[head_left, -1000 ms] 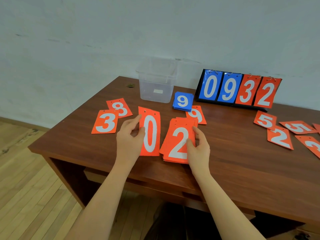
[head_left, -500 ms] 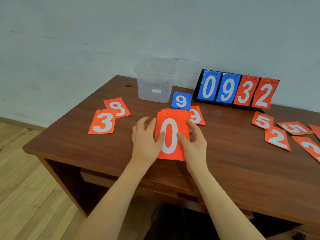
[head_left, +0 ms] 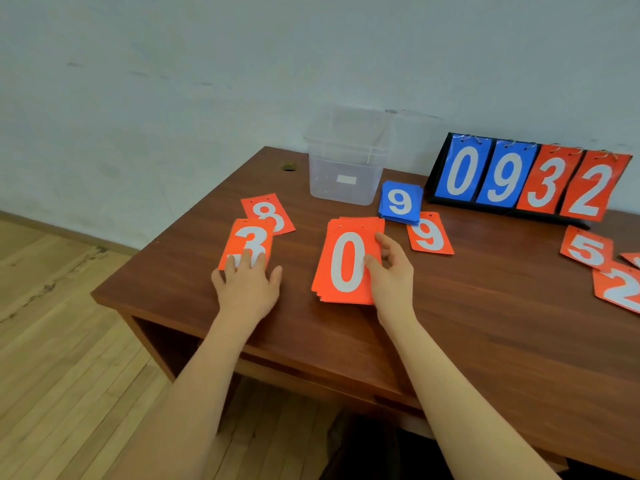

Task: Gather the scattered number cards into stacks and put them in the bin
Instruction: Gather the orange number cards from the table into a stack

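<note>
An orange stack with a 0 on top [head_left: 346,261] lies near the table's front edge. My right hand [head_left: 391,271] rests on its right side, thumb on the top card, fingers loosely curled. My left hand [head_left: 247,284] lies flat with its fingertips on the lower edge of the orange 3 card [head_left: 247,242], which overlaps the orange 8 card [head_left: 272,211]. A blue stack topped by a 9 [head_left: 400,202] sits beside the clear plastic bin [head_left: 346,161], which looks empty. An orange 9 card [head_left: 429,235] lies just right of the orange stack.
A black flip scoreboard [head_left: 526,178] reading 0932 stands at the back right. Loose orange cards, a 5 [head_left: 587,249] and a 2 [head_left: 620,289], lie at the right edge. The wooden table [head_left: 485,323] stands against a wall; wood floor is to the left.
The 0 card went onto the orange stack, covering the 2. My left hand then left the stack and moved left onto the 3 card. My right hand stayed on the stack.
</note>
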A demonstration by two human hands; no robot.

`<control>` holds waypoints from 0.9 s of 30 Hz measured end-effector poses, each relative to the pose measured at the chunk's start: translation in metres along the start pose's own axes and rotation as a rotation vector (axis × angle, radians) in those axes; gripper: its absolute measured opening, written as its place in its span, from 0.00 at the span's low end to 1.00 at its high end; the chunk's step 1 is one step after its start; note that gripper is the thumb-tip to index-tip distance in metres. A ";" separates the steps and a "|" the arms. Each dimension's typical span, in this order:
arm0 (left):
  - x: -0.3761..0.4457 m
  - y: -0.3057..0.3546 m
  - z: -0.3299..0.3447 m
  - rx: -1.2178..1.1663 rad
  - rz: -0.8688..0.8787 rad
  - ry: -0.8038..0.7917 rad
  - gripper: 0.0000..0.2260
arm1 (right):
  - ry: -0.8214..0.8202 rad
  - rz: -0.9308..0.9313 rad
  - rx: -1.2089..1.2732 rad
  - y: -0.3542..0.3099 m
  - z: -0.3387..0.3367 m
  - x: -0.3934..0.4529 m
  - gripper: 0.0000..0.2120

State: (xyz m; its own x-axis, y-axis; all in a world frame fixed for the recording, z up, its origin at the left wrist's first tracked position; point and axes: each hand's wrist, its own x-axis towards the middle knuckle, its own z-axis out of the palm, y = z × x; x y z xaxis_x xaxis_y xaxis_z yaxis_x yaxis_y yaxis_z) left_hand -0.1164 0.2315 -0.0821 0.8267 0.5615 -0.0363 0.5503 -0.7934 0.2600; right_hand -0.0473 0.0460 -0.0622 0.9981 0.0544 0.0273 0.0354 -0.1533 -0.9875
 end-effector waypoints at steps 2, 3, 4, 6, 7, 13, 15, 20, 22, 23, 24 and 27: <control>-0.012 0.004 0.000 -0.076 0.121 0.011 0.20 | 0.000 -0.018 -0.033 0.001 -0.002 0.000 0.20; -0.020 0.007 0.001 -0.106 0.178 0.015 0.19 | 0.006 -0.028 -0.053 0.001 -0.005 -0.002 0.20; -0.028 0.008 0.003 -0.126 0.229 0.025 0.18 | 0.015 -0.038 -0.074 0.001 -0.009 -0.005 0.20; -0.040 0.011 0.007 -0.154 0.312 0.061 0.16 | 0.037 -0.063 -0.108 0.004 -0.016 -0.010 0.20; -0.045 0.013 0.009 -0.161 0.345 0.072 0.15 | 0.046 -0.069 -0.125 0.005 -0.020 -0.012 0.20; -0.054 0.039 0.015 -0.206 0.318 0.133 0.17 | 0.081 -0.038 -0.170 0.007 -0.033 -0.019 0.20; -0.051 0.047 0.014 -0.129 0.218 0.090 0.23 | 0.088 -0.045 -0.171 0.007 -0.037 -0.019 0.20; -0.042 0.054 0.012 0.028 0.159 -0.036 0.29 | 0.098 -0.042 -0.157 0.009 -0.046 -0.016 0.20; -0.042 0.054 0.010 -0.011 0.170 0.008 0.28 | 0.090 -0.036 -0.152 0.011 -0.048 -0.017 0.20; -0.042 0.054 0.008 -0.064 0.168 0.023 0.28 | 0.086 -0.036 -0.151 0.012 -0.048 -0.018 0.20; -0.042 0.054 0.006 -0.136 0.165 0.037 0.28 | 0.081 -0.037 -0.147 0.013 -0.048 -0.018 0.20; -0.045 0.053 0.003 -0.361 0.214 0.147 0.24 | 0.068 -0.038 -0.134 0.014 -0.049 -0.021 0.20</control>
State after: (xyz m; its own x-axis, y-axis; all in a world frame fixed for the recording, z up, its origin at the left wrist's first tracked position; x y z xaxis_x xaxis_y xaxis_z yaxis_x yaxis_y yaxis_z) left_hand -0.1242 0.1639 -0.0696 0.8777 0.4418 0.1857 0.2711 -0.7772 0.5678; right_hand -0.0651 -0.0060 -0.0690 0.9969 -0.0040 0.0788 0.0745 -0.2827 -0.9563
